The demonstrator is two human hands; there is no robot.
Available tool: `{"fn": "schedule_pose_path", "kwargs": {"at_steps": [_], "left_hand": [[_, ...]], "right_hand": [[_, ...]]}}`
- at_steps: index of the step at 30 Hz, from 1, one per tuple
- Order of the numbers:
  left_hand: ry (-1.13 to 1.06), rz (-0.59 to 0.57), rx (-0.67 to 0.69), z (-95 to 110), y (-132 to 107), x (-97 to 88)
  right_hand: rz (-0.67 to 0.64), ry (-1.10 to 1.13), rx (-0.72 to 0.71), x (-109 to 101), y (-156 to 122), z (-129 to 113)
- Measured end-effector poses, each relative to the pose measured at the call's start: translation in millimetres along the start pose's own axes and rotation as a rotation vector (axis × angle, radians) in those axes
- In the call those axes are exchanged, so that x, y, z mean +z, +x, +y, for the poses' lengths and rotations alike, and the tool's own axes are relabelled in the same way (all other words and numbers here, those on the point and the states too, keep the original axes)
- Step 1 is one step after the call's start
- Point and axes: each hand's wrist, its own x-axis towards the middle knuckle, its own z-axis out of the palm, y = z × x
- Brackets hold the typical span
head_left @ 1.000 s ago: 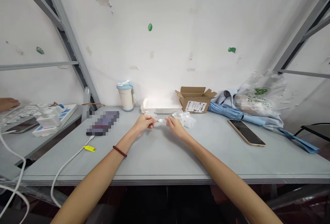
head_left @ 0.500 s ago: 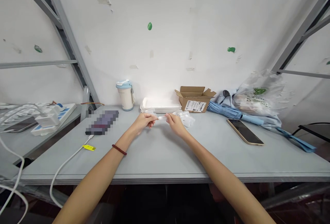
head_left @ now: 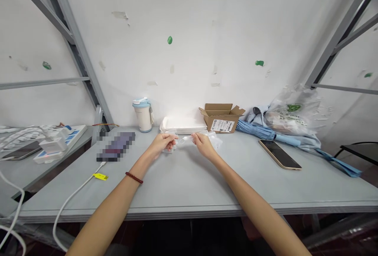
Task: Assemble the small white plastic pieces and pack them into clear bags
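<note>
Fingers [head_left: 195, 137] of the right hand [head_left: 204, 145] pinch a small clear piece [head_left: 186, 139], held between the hands over the tabletop [head_left: 189, 189]; those of the left hand [head_left: 162, 144] close on clear plastic [head_left: 169, 151], partly hidden. Light pinches and steady wrists, kept short of the far box [head_left: 222, 121], should suit it.

The table [head_left: 189, 189] between my forearms gives me open room from its front edge up to my fingers. Ahead, the white stack [head_left: 183, 124] and cardboard box [head_left: 221, 124] block the way to the wall [head_left: 189, 67]. My right hand [head_left: 203, 145] could pass rightward as far as the phone [head_left: 280, 154], with the umbrella [head_left: 265, 131] behind it. Left of my left hand [head_left: 161, 144], the cup [head_left: 143, 118] and cable [head_left: 75, 191] stand in the way. Clear plastic [head_left: 215, 142] lies beside my right hand, how far under I can't quite tell.
</note>
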Motion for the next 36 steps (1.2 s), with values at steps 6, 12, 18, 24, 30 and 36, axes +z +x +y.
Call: {"fn": "schedule_pose_path", "kwargs": {"at_steps": [6,12,18,24,30,36], "left_hand": [[0.043,-0.037,-0.011,-1,-1,1.5],[0.093,-0.092,0.020,-5,0,3.9],[0.104,0.123,0.096,0,5,-15.9],[0.249,0.228,0.134,-1,10,-40.6],[0.463,0.239,0.124,-13,16,-44.6],[0.651,0.393,0.179,-14,18,-44.8]], "right_hand": [[-0.023,0.005,-0.026,3,-3,-4],[-0.042,-0.001,-0.018,6,-5,-7],[0.014,-0.113,-0.006,-7,2,5],[-0.048,-0.550,-0.035,-22,5,16],[-0.213,-0.727,0.044,-24,2,8],[-0.248,-0.773,0.073,-29,1,7]]}}
